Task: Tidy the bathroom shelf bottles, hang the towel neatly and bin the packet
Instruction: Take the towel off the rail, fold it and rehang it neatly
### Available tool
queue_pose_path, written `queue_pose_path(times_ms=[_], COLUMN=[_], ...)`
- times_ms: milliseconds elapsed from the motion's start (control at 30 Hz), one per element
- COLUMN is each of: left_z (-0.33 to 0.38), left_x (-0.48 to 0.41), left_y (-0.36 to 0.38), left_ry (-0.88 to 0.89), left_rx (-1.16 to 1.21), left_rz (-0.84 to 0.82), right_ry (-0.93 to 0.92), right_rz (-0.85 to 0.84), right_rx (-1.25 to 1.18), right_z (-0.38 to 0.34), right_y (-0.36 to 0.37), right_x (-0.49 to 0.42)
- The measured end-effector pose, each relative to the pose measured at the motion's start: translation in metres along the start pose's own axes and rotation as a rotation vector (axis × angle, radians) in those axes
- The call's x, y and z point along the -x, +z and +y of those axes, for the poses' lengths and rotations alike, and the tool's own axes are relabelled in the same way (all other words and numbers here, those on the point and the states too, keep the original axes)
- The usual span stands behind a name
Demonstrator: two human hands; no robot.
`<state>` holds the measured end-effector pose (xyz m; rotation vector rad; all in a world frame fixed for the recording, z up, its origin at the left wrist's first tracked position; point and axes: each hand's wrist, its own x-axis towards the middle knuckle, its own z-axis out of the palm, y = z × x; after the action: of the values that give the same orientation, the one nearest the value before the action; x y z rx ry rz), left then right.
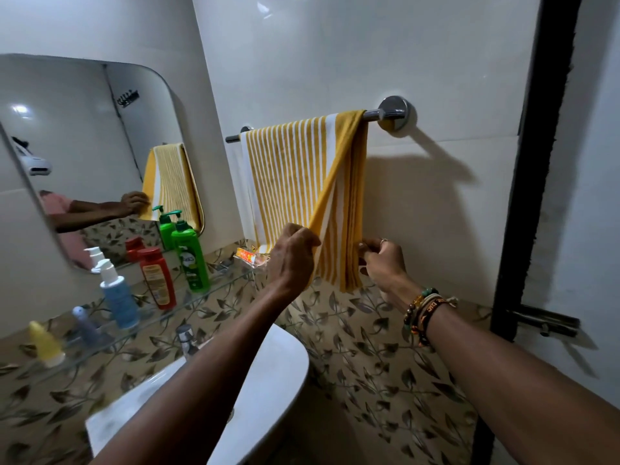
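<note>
Both hands work the towel-hanging step: the left hand [292, 256] and right hand [380, 258] pinch the lower edge of the striped towel [295, 176] draped over the rail [370, 114], which likely next needs pulling straight.

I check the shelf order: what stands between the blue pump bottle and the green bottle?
In the head view, only the red bottle stands between the blue pump bottle and green bottle.
</note>
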<state>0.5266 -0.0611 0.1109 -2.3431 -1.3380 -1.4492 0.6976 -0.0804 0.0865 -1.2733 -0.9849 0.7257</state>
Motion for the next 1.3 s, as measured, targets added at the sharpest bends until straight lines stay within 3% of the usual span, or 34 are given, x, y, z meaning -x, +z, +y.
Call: queue_pose_path(times_ms=[200, 367, 567, 733, 1067, 1300], left_z=[0.014, 0.015, 0.011, 0.016, 0.017, 0.005], left_x=[0.0, -0.002, 0.006, 0.016, 0.022, 0.039], left_y=[0.017, 0.028, 0.03, 0.037, 0.068, 0.08], left_ry=[-0.139, -0.168, -0.026, 0.009, 0.027, 0.096], left_rx=[0.037, 0.069, -0.017, 0.077, -0.009, 0.13], left_rz=[-0.123, -0.103, -0.021, -0.079, -0.144, -0.196], right_ry=[-0.046, -0.034, -0.035, -0.131, -0.149, -0.127], right_rz=[-0.074, -0.151, 0.032, -0.045, 0.007, 0.038], right_rx=[0.012, -0.053, 0.033, 0.108, 0.125, 0.132], right_z=[0.001, 0.002, 0.008, 0.011, 0.025, 0.034], right_y=[0.006, 0.002, -0.001, 0.008, 0.005, 0.002], right_x=[0.004, 0.004, 0.0, 0.004, 0.004, 0.005])
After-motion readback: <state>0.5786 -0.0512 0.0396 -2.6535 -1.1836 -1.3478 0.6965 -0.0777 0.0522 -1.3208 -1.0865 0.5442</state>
